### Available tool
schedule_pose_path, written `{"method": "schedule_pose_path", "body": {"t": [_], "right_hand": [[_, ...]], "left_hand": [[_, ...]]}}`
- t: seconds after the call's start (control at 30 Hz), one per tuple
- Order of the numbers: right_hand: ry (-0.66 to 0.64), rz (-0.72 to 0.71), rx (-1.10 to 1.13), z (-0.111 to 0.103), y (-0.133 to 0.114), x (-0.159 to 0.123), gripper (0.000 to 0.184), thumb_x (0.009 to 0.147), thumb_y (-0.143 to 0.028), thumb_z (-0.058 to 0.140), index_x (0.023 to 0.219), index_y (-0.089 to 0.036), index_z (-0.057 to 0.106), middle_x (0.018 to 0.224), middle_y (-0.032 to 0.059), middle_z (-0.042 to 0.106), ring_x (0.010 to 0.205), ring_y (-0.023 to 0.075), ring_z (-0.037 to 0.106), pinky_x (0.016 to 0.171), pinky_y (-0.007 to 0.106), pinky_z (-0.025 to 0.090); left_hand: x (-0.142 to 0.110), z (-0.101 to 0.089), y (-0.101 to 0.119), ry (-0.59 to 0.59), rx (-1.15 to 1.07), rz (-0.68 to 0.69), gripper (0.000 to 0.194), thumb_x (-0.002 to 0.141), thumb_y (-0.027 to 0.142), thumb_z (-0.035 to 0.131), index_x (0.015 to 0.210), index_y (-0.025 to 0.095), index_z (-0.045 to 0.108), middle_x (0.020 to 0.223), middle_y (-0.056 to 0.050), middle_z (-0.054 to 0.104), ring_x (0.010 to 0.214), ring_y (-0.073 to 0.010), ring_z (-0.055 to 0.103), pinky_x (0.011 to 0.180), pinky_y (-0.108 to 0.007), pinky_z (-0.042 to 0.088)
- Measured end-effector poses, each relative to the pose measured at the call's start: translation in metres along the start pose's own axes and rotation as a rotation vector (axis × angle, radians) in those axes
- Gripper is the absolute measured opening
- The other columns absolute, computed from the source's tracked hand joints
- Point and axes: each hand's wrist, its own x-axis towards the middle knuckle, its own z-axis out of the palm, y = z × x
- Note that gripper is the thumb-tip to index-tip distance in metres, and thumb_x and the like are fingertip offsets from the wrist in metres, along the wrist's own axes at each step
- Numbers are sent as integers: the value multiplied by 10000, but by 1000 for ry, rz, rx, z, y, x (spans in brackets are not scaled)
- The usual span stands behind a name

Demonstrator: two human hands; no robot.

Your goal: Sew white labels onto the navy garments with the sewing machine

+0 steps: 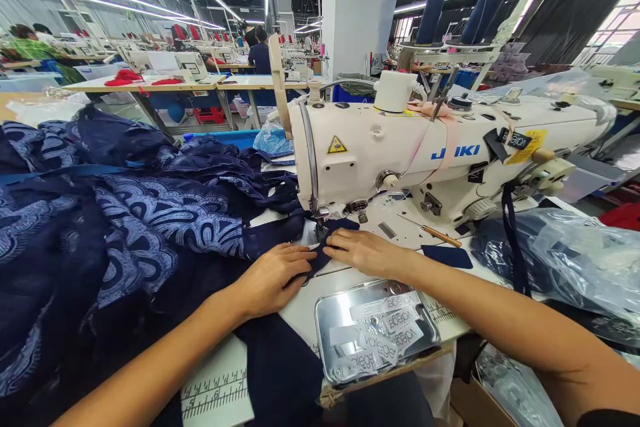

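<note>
near forearms [165, 353] reach in: i rest left hand [275, 277] and right hand [369, 252], fingers [343, 241] loosely extended, gripping nothing, on navy fabric [321, 263] at the juki sewing machine [360, 147].

Navy fabric strip [320, 257] | plain, dark | flat beneath the fingers [341, 240] | beside the presser foot [320, 231]

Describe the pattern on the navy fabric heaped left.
The navy fabric bears pale blue scalloped motifs, clearest in the head view.
</note>
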Motion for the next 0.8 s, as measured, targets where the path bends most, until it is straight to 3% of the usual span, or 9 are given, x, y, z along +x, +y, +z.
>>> {"method": "schedule_pose_path", "body": {"t": [0.13,0.37,0.8], "right_hand": [[25,-7,5,7,20,2,289,837,-69,414,1099,-91,534,1085,146,562,1038,219,498,816,341,473],[23,67,-1,17,30,3,355,825,-44,390,1149,-120,516,1196,133,521,1083,206,502,828,338,488],[72,101,50,20,32,4,353,812,-33,418,1127,-129,546,1192,113,536,1068,183,524,862,307,477]], "left_hand": [[12,14,2,72,8,-70,213,828,125,412,868,152,620,1051,-72,639,991,-157,578,840,-275,461],[29,23,9,115,135,-170,167,762,44,496,814,144,619,983,-66,666,867,-190,631,739,-315,507],[33,31,9,155,198,-159,179,772,40,469,833,140,604,985,-64,662,855,-185,624,682,-306,482]]}}
